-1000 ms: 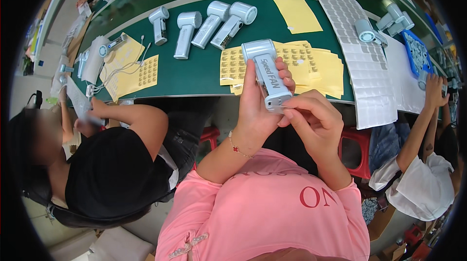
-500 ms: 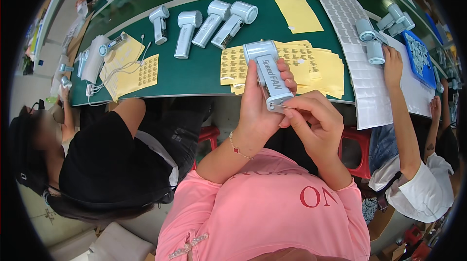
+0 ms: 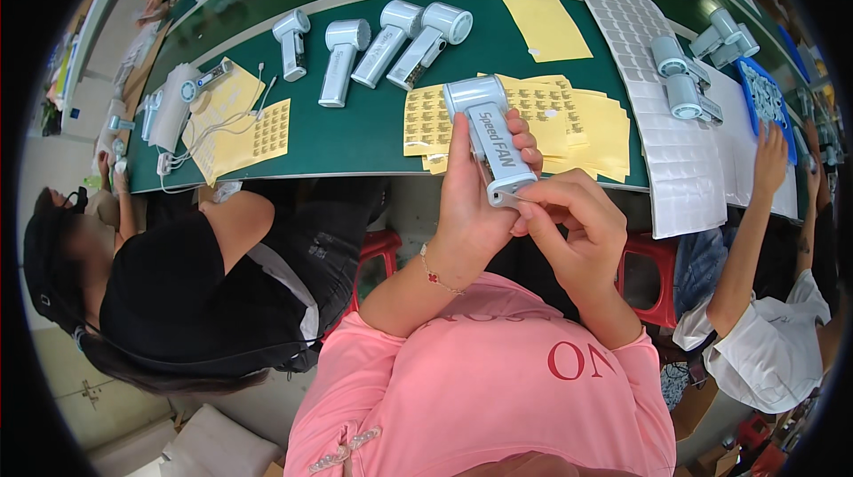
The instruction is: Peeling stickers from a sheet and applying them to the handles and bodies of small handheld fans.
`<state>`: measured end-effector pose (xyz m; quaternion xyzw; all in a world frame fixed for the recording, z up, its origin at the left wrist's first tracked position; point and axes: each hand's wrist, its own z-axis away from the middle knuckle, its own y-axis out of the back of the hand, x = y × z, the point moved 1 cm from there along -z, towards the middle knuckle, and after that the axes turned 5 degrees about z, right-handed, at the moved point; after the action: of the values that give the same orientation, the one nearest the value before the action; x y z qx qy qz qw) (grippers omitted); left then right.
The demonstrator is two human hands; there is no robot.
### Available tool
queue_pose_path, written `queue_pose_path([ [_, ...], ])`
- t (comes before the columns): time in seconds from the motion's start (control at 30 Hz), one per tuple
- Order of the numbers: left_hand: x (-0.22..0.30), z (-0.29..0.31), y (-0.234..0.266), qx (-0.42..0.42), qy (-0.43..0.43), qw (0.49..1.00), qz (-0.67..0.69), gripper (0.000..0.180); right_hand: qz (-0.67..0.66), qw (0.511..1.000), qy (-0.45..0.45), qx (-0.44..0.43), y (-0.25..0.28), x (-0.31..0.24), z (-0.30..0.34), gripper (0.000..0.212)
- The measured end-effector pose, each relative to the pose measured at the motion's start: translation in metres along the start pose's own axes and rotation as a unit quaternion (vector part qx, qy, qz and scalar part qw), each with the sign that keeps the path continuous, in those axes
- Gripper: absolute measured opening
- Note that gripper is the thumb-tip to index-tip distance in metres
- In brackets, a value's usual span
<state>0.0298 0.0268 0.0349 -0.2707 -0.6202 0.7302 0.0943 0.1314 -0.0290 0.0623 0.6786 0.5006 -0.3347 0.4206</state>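
Note:
A pale blue handheld fan (image 3: pixel 494 135) lies across the palm of my left hand (image 3: pixel 469 197), its round head away from me and the foot of its handle toward me. The fingers wrap around its right side and the thumb rests along its left. At the handle's foot, my right hand (image 3: pixel 573 215) is closed, thumb and forefinger pinching what looks like a thin clear strip. Its far end is hard to make out. Under the fan, yellow sticker sheets (image 3: pixel 604 126) with small dark labels lie on the green table (image 3: pixel 355 144).
Several similar fans (image 3: pixel 338 64) lie beyond my left hand. Further left are a white cable (image 3: pixel 209 141) and more yellow sheets. A white sheet of labels (image 3: pixel 680 179), more fans (image 3: pixel 684 97) and a blue tray (image 3: pixel 766 108) are to the right. Co-workers sit on both sides.
The clear strip at the fan's foot shows less than before; my hands hardly moved. The right-hand co-worker's hand left the fans and moved to the blue tray. The left co-worker's arm shifted slightly.

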Motion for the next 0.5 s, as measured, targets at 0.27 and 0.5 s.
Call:
queue_pose_path([
  [0.27, -0.0006, -0.0008, 0.0021, -0.004, -0.006, 1.000, -0.014, 0.044, 0.002, 1.000, -0.007, 0.003, 0.0004, -0.0007, -0.0001, 0.016],
  [0.5, -0.0021, 0.0004, 0.0024, 0.000, -0.005, 1.000, -0.017, 0.045, 0.013, 1.000, -0.004, 0.023, -0.0008, -0.0017, 0.0013, 0.016],
])
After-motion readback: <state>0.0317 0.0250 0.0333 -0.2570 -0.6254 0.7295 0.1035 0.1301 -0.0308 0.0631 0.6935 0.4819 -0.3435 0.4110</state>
